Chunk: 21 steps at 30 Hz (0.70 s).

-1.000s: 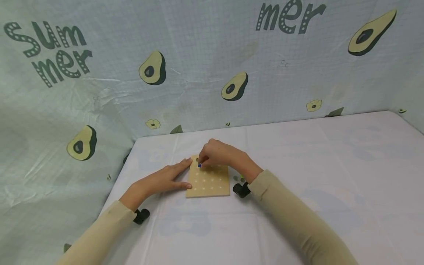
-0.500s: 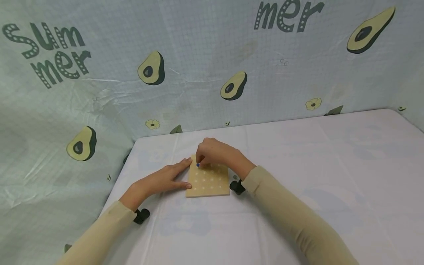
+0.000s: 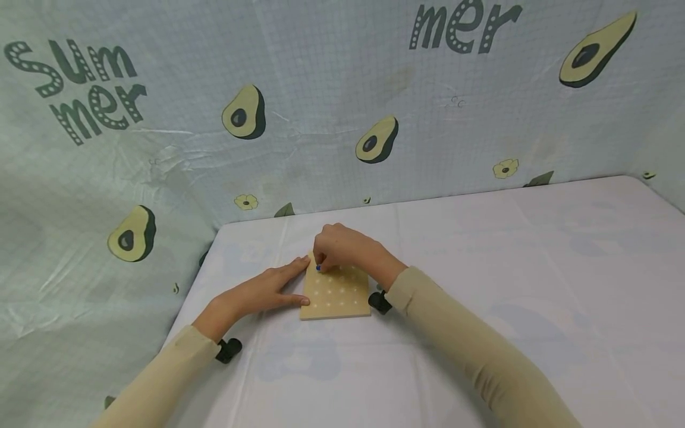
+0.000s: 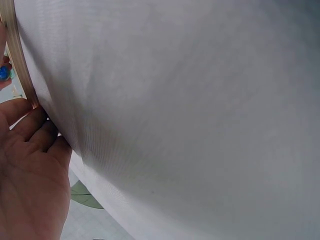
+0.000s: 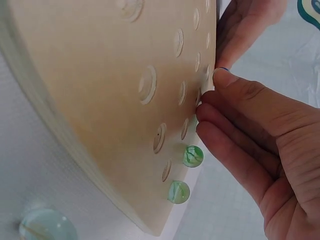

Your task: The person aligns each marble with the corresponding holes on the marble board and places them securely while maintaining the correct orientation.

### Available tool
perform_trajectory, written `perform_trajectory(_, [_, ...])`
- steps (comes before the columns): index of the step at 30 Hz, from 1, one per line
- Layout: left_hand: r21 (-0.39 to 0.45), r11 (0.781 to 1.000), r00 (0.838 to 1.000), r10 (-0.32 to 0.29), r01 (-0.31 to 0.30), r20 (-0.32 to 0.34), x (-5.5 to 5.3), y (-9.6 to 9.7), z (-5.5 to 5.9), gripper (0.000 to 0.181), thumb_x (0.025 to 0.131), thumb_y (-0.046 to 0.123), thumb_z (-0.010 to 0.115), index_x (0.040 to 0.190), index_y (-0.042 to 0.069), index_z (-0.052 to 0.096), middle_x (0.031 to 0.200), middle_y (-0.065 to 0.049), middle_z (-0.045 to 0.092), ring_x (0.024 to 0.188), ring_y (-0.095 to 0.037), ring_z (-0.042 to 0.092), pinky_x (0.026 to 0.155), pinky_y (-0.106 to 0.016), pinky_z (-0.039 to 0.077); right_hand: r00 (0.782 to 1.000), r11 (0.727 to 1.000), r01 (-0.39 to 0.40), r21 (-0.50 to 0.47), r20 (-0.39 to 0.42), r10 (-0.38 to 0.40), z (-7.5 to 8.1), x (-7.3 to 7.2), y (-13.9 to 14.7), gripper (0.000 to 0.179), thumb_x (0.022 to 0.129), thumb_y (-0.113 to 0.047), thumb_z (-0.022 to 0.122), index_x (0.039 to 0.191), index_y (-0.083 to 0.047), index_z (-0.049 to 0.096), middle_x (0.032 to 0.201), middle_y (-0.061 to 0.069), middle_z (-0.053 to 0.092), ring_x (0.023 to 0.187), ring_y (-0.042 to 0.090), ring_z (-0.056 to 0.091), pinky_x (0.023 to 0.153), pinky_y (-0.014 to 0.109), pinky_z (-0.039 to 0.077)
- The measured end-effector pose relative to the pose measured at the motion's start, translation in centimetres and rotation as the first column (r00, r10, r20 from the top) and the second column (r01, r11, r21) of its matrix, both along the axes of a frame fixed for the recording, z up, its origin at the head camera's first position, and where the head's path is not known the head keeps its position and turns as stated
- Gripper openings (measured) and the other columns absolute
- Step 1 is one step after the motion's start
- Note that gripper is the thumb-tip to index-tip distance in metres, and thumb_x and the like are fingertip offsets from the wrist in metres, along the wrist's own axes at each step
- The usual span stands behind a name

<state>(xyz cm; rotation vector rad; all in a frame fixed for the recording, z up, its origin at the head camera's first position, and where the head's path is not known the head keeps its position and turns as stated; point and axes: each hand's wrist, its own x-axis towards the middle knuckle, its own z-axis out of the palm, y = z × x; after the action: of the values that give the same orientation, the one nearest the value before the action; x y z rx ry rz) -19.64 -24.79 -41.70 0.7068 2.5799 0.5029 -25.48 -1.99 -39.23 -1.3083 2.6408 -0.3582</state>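
A wooden board (image 3: 336, 308) with rows of round hollows lies on the table. Along its left side my left hand (image 3: 262, 289) is spread, fingers fairly straight, with fingertips and thumb against the edge. Over the board's far left part, my right hand (image 3: 343, 247) pinches a small blue marble (image 3: 318, 268) between thumb and fingers. The left wrist view catches the blue marble (image 4: 4, 73) at its far left, beside the board's edge. In the right wrist view, two green marbles (image 5: 193, 156) sit on the board near a corner, below the right hand's fingers.
A clear marble (image 5: 47, 226) lies on the white-covered table beside the board. Each wrist wears a small black camera (image 3: 229, 350). Behind the table hangs a pale curtain (image 3: 321, 77) printed with avocados and lettering.
My right hand has shifted slightly left with the blue marble, toward the board's left edge. Its wrist camera now covers most of the marbles right of the board. My left hand stays put.
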Motion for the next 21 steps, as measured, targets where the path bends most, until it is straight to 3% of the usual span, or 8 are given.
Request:
perform_trajectory(12, [0.003, 1.000, 1.000, -0.006, 0.006, -0.015, -0.12, -0.13, 0.04, 0.102, 0.091, 0.064, 0.065, 0.165, 0.020, 0.012, 0.170, -0.008, 0.013, 0.155, -0.028, 0.016, 0.122, -0.052, 0.025, 1.000, 1.000, 0.023, 0.017, 0.012, -0.023, 0.65, 0.01, -0.66, 0.006, 0.088, -0.015, 0.082, 0.092, -0.012, 0.083, 0.087, -0.004, 0.075, 0.067, 0.007, 0.062, 0.063, 0.019, 0.052])
perform_trajectory(21, [0.016, 1.000, 1.000, -0.008, 0.009, -0.006, -0.15, -0.18, -0.19, 0.102, 0.090, 0.065, 0.065, 0.165, 0.023, 0.011, 0.170, -0.003, 0.012, 0.155, -0.024, 0.015, 0.122, -0.050, 0.025, 0.999, 1.000, -0.004, 0.003, -0.041, 0.004, 0.08, 0.08, -0.96, 0.003, 0.087, -0.014, 0.083, 0.089, -0.014, 0.083, 0.082, -0.006, 0.074, 0.064, 0.005, 0.059, 0.061, 0.019, 0.049])
